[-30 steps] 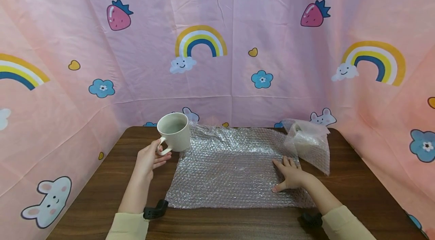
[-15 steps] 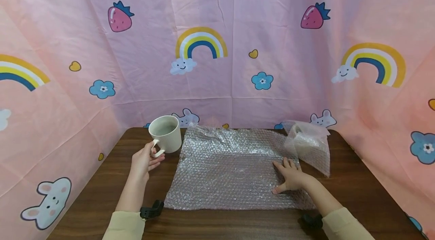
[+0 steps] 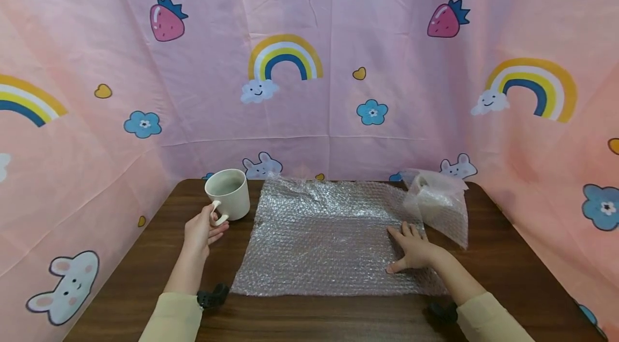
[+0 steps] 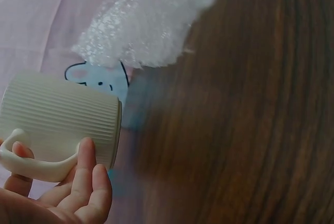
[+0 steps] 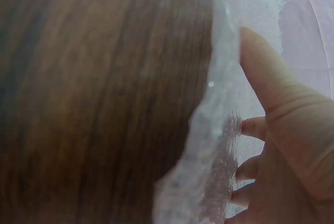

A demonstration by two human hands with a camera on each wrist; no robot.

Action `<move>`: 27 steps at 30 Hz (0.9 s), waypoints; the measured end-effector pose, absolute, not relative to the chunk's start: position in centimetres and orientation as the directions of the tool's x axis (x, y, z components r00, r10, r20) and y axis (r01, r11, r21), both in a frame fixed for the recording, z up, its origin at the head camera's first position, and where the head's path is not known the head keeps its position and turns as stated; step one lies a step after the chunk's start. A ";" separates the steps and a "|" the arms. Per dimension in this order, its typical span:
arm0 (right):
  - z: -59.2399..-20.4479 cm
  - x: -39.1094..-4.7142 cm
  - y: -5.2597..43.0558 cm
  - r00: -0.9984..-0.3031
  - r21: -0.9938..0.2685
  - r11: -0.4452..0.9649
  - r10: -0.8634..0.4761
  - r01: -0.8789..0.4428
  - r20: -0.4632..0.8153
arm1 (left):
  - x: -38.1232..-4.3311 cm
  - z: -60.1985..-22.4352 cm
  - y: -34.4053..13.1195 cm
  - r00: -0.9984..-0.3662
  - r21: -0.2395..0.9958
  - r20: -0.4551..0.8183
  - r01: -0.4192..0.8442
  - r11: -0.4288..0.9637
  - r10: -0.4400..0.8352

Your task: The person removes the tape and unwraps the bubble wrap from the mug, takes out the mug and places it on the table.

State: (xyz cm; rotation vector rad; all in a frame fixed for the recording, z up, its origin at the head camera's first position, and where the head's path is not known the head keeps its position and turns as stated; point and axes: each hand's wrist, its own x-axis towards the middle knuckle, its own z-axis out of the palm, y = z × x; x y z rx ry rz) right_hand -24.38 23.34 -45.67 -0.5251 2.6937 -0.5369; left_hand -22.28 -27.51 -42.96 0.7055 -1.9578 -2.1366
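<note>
An off-white ribbed mug (image 3: 235, 198) stands upright at the back left of the table, its handle toward my left hand (image 3: 199, 230). That hand grips the mug by the handle (image 4: 44, 167); in the left wrist view fingers pass through and below it. My right hand (image 3: 414, 249) lies spread, palm down, on the right part of a flat sheet of bubble wrap (image 3: 329, 245). In the right wrist view the thumb and fingertips of the right hand (image 5: 292, 125) rest along the bubble wrap (image 5: 209, 130), near its edge.
At the back right sits a bundle of bubble wrap (image 3: 435, 203) around a pale object, one loose corner hanging toward the front. The dark wooden table (image 3: 309, 320) is enclosed by a pink patterned cloth (image 3: 300, 121) at the back and sides.
My left hand has carried the mug leftward and slightly down, from over the bubble wrap's edge to the left of it. The right hand stays in place on the sheet.
</note>
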 end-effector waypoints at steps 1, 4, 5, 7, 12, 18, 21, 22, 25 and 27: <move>-45.7 -24.4 23.3 -0.873 -0.419 0.861 -0.416 -0.288 -0.255 | -22.4 -43.1 -27.6 -0.873 0.971 -0.239 -0.200 -0.134 -0.424; -45.6 -24.4 23.2 -0.872 -0.411 0.862 -0.419 -0.296 -0.251 | -22.6 -43.4 -27.8 -0.870 0.968 -0.249 -0.212 -0.134 -0.426; -45.5 -24.4 23.2 -0.873 -0.406 0.863 -0.421 -0.300 -0.248 | -22.6 -43.5 -27.8 -0.869 0.968 -0.250 -0.214 -0.132 -0.427; -45.5 -24.4 23.2 -0.873 -0.405 0.863 -0.420 -0.301 -0.246 | -22.8 -43.6 -27.8 -0.868 0.968 -0.249 -0.215 -0.126 -0.430; -45.7 -24.5 23.2 -0.876 -0.391 0.870 -0.413 -0.300 -0.248 | -23.2 -44.0 -27.8 -0.860 0.969 -0.248 -0.217 -0.121 -0.446; -45.8 -24.5 23.1 -0.876 -0.380 0.874 -0.413 -0.303 -0.250 | -23.3 -44.3 -28.0 -0.856 0.969 -0.246 -0.219 -0.111 -0.455; -45.6 -24.4 23.1 -0.873 -0.400 0.867 -0.416 -0.296 -0.255 | -23.2 -44.3 -28.0 -0.862 0.970 -0.242 -0.221 -0.099 -0.446; -45.6 -24.4 23.2 -0.872 -0.404 0.866 -0.417 -0.295 -0.255 | -23.1 -44.2 -28.0 -0.865 0.971 -0.240 -0.222 -0.093 -0.440; -45.4 -24.4 23.2 -0.871 -0.408 0.863 -0.421 -0.297 -0.255 | -22.9 -44.0 -28.0 -0.880 0.970 -0.240 -0.229 -0.077 -0.409; -45.4 -24.4 23.2 -0.871 -0.401 0.866 -0.420 -0.299 -0.255 | -22.9 -43.9 -28.0 -0.891 0.969 -0.244 -0.237 -0.067 -0.383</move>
